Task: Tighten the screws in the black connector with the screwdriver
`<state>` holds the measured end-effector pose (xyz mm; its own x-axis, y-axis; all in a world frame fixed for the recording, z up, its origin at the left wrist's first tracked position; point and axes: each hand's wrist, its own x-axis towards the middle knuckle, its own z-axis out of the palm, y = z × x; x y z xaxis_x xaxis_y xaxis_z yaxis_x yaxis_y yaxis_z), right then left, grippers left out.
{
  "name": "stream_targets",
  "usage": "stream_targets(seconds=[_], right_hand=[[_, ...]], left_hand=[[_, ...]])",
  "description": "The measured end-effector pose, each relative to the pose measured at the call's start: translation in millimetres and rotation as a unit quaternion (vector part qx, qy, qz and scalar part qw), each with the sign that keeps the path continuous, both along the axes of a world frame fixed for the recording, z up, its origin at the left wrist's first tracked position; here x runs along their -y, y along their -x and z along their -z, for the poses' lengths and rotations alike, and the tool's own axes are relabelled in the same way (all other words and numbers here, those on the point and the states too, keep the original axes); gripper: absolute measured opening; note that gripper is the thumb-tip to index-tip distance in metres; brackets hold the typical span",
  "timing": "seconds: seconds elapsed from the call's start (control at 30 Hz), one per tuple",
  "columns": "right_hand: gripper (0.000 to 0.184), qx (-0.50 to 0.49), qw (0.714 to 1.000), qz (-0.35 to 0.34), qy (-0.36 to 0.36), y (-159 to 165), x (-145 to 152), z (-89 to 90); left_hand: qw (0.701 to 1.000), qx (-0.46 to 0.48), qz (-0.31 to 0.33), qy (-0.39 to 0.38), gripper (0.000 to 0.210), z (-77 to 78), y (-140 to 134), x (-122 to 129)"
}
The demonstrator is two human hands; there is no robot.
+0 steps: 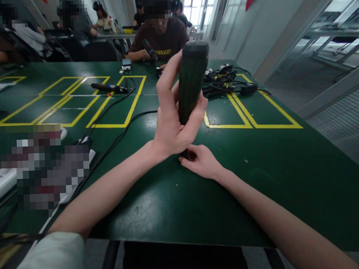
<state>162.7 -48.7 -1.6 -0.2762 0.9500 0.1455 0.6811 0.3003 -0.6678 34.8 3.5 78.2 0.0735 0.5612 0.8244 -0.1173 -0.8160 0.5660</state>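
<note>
My left hand (pixel 174 115) is raised over the middle of the table, its fingers wrapped round a thick dark cylinder with a black end cap, which looks like an electric screwdriver (pixel 192 77). It stands nearly upright, leaning slightly right at the top; its lower end is hidden behind my hand. Just below, my right hand (pixel 202 161) rests on the green tabletop, thumb and fingers pinched on a small black part (pixel 183 154). Most of that part is covered by my fingers and my left wrist, so whether the tool touches it cannot be seen.
Yellow tape rectangles (pixel 128 101) mark the green table (pixel 287 178). A corded black tool (pixel 107 87) lies left of centre. Tangled black cables (pixel 224 80) are piled at the back right. Pixelated objects lie at the left. Opposite sits a person (pixel 161 37) holding a dark tool.
</note>
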Motion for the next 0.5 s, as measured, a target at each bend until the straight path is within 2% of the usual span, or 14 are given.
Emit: stream_targets(seconds=[0.13,0.3,0.5], right_hand=[[0.029,-0.009,1.000,0.023,0.004,3,1,-1.2],[0.025,-0.025,0.998,0.053,0.013,8,4,-1.8],[0.017,-0.041,0.997,0.068,0.019,11,5,-0.9]], left_hand=[[0.999,0.000,-0.025,0.026,0.069,1.7,-2,-4],[0.999,-0.002,-0.005,0.041,0.071,1.3,-3,-6],[0.998,0.033,-0.057,-0.008,0.065,-6.2,-2,1]])
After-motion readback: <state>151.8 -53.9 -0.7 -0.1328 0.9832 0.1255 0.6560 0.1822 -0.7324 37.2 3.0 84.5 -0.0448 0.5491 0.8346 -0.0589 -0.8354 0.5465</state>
